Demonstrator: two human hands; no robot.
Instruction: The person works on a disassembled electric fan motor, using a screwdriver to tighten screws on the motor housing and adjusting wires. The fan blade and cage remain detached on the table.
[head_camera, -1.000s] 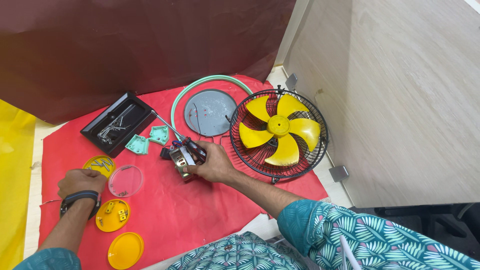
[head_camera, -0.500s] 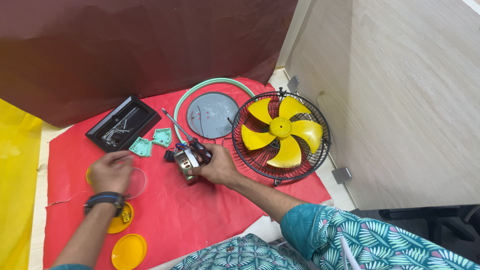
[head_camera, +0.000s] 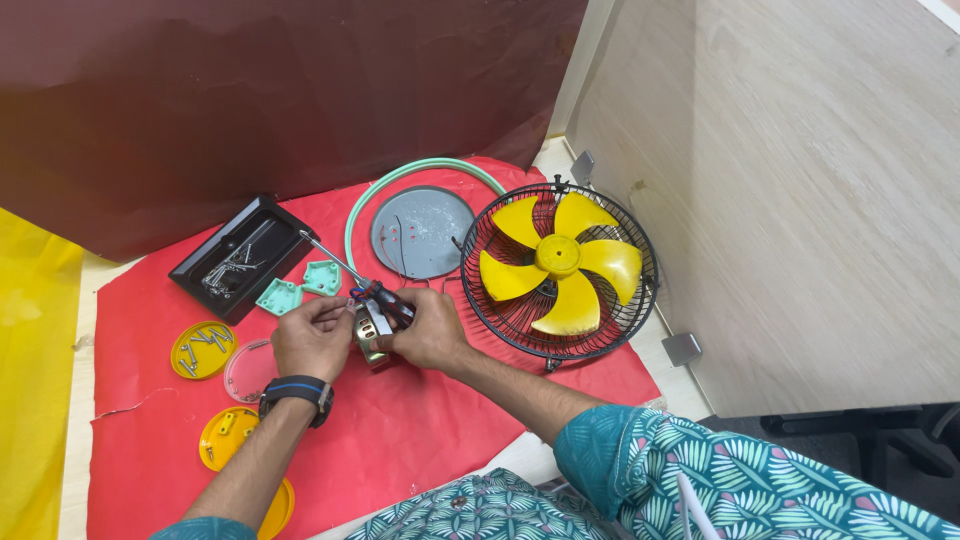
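Both hands meet over a small metal fan motor with red and blue wires (head_camera: 375, 325), which sits near the middle of the red cloth (head_camera: 400, 440) covering the surface. The left hand (head_camera: 312, 340) curls against the motor's left side, fingers pinched at its top; the right hand (head_camera: 430, 328) clasps the motor from the right. A screwdriver with a slim metal shaft (head_camera: 335, 258) slants far-left from the motor — which hand holds it cannot be told. Just right stands a black wire fan guard with yellow blades (head_camera: 558, 268). Far left lies a black rectangular tray of screws (head_camera: 240, 258); two mint-green plastic pieces (head_camera: 300, 285) rest between tray and hands. Round yellow lids (head_camera: 203, 348) lie near left.
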